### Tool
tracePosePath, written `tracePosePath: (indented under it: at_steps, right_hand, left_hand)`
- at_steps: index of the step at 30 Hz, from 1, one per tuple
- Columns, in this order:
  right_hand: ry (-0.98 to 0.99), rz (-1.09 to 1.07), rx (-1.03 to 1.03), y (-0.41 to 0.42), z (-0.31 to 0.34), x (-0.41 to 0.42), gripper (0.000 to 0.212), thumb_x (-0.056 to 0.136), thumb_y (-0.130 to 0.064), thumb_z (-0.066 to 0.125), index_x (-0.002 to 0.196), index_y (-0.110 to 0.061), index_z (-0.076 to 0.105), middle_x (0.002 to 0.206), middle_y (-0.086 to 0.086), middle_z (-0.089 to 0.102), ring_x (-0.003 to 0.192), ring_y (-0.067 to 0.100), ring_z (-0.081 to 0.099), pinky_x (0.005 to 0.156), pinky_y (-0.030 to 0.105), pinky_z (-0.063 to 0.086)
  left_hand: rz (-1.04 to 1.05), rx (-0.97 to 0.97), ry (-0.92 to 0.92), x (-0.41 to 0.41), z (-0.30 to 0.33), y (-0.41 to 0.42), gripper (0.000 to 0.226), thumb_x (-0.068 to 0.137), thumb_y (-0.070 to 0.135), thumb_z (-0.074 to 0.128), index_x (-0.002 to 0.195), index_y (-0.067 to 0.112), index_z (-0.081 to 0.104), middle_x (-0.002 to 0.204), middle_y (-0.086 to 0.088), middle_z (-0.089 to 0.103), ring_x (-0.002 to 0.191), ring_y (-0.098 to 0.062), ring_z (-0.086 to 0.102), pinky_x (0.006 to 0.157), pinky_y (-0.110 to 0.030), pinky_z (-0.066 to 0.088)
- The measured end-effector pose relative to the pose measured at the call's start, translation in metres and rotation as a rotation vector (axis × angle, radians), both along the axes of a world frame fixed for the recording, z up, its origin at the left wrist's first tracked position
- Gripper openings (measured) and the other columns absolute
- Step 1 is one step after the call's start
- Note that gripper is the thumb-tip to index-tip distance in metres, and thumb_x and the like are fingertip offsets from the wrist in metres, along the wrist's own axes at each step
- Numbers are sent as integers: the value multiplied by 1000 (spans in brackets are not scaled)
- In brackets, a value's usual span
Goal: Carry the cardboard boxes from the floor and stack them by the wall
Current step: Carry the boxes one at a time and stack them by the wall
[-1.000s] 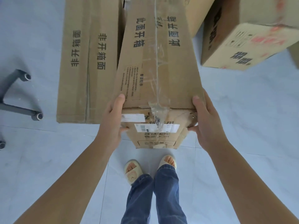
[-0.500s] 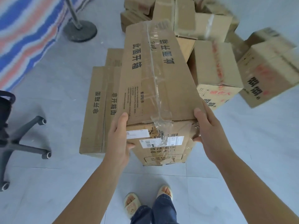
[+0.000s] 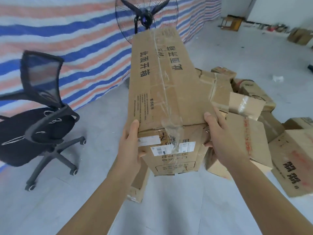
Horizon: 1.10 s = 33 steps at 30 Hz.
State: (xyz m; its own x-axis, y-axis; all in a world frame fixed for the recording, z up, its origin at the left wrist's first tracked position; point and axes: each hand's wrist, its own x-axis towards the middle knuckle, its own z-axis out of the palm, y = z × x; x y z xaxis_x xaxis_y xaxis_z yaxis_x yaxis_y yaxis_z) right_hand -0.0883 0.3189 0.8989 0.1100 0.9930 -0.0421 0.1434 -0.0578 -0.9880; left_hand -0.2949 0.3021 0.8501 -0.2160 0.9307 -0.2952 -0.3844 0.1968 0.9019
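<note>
A long cardboard box [image 3: 162,85] with black printed characters and clear tape down its top is raised off the floor, pointing away from me. My left hand [image 3: 131,146] grips its near left corner, thumb on top. On the near right corner my right hand [image 3: 218,138] holds the box, fingers curled round the end face. White labels are stuck on the near end. Under it another flat box [image 3: 138,189] lies on the floor, mostly hidden.
A heap of several cardboard boxes [image 3: 245,106] covers the floor to the right, one with red and black print [image 3: 294,160]. A black office chair [image 3: 39,126] stands at left. A pedestal fan [image 3: 145,16] and a striped tarp [image 3: 71,39] are behind.
The long box has risen from the floor to chest height in both hands. My view has tilted up, so the chair, fan and tarp now show and my feet have left the frame.
</note>
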Motion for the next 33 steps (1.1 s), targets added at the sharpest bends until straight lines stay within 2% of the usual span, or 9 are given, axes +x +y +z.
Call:
tracePosePath:
  at_steps: [3,7,11,15,17,20,23,29,33]
  right_hand:
    - [-47,137,45,13,18,-7,37,97,-39,44,101,-75,51,108,-31,64,103,8,60,71,24,46]
    - [-72,348,90,20,26,-8,37,89,-48,45,124,-61,48,120,-21,63,104,11,58,76,31,42]
    - [-87,580,104,7,30,-13,34,85,-55,44,115,-69,47,116,-26,64,95,5,63,67,22,53]
    - [-77,750,87,-29,29,-32,27,90,-52,43,96,-79,45,116,-30,62,108,9,62,95,50,51]
    - [-75,836,79,-52,27,-45,31,95,-48,42,96,-79,43,110,-36,61,108,5,62,97,48,49]
    - [-74,972,76,-95,22,-65,31,97,-45,41,115,-70,44,107,-45,57,108,-5,56,100,45,47]
    - [-112,1089,47,-150,12,-88,37,97,-47,42,131,-61,40,118,-38,55,113,-1,53,101,49,45]
    - [-211,1413,30,-304,-2,-125,39,96,-48,42,90,-86,34,97,-55,47,105,-9,49,100,50,46]
    - [-202,1582,26,-433,-22,-137,38,97,-47,41,131,-63,37,98,-51,45,98,-12,49,100,45,45]
  left_hand:
    - [160,47,-16,1,15,-14,18,97,44,44,106,44,60,92,16,73,78,-4,70,76,-44,52]
    - [398,106,-74,18,28,-52,23,99,37,43,97,43,66,89,13,74,73,-5,71,49,-31,56]
    - [603,121,-8,33,32,-104,23,97,41,44,97,49,66,96,14,73,80,-4,70,70,-40,55]
    - [806,76,29,42,34,-171,22,93,47,47,105,43,65,107,5,72,88,-16,67,73,-41,45]
    - [899,54,46,47,36,-207,22,92,48,49,105,41,66,107,4,71,86,-13,66,74,-43,50]
    - [1023,15,65,50,33,-266,21,91,49,50,102,44,67,100,8,73,78,-6,67,85,-55,52]
    - [1154,-33,63,56,27,-334,21,92,49,49,101,43,67,96,9,73,81,-8,69,88,-59,48]
    - [1453,-104,5,87,10,-495,19,92,49,48,97,43,66,95,10,73,79,-8,70,86,-56,50]
    - [1665,-121,-48,118,-5,-623,18,93,47,48,99,43,64,86,14,73,70,-4,69,75,-46,47]
